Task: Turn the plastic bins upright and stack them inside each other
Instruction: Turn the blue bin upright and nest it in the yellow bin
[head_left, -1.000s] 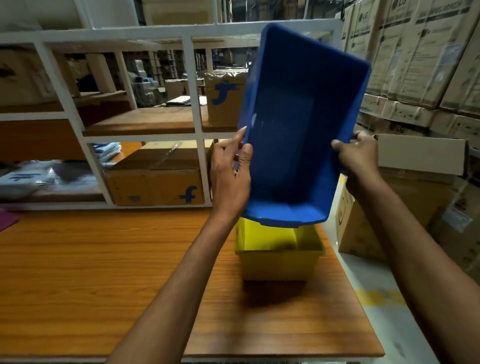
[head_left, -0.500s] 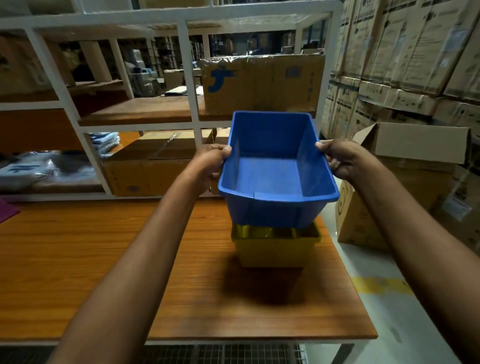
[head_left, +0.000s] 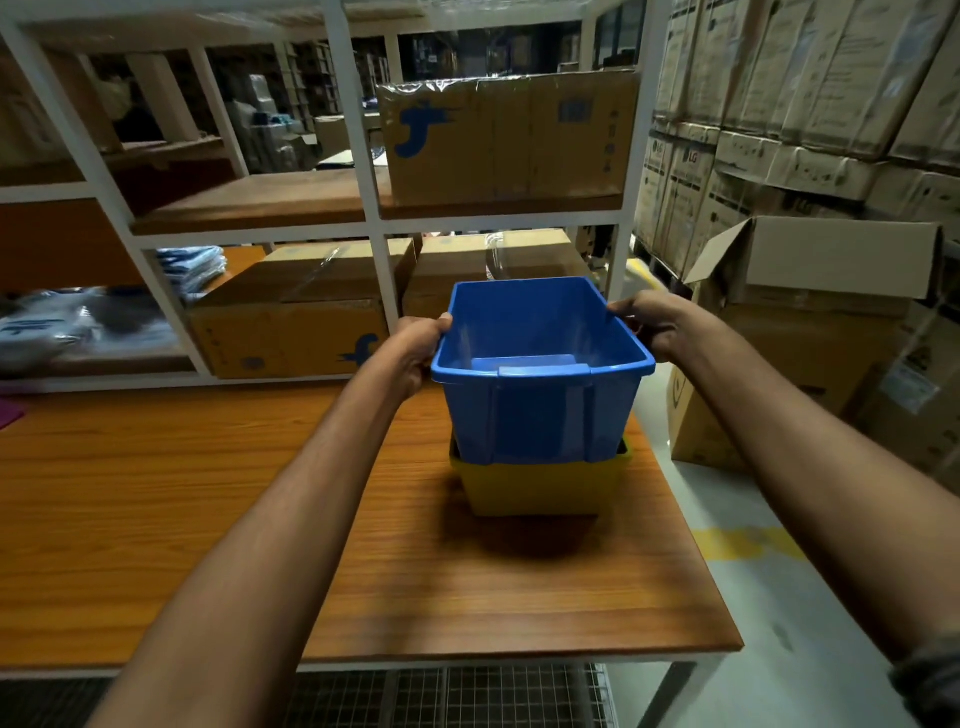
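Observation:
An upright blue plastic bin (head_left: 540, 410) sits partly down inside a yellow plastic bin (head_left: 540, 483) that stands on the wooden table (head_left: 208, 493) near its right edge. My left hand (head_left: 415, 348) grips the blue bin's left rim, thumb over the top. My right hand (head_left: 649, 325) grips the right rim at the far corner. Only the yellow bin's upper rim and front wall show below the blue one.
A white shelf frame (head_left: 363, 156) with several cardboard boxes (head_left: 291, 332) rises behind the table. An open carton (head_left: 810, 312) and stacked boxes (head_left: 810, 83) stand on the floor to the right. The table's right edge is close to the bins.
The blue bin went from tipped up with its opening facing me to upright, then came down into the yellow bin. Both hands stayed on its rims.

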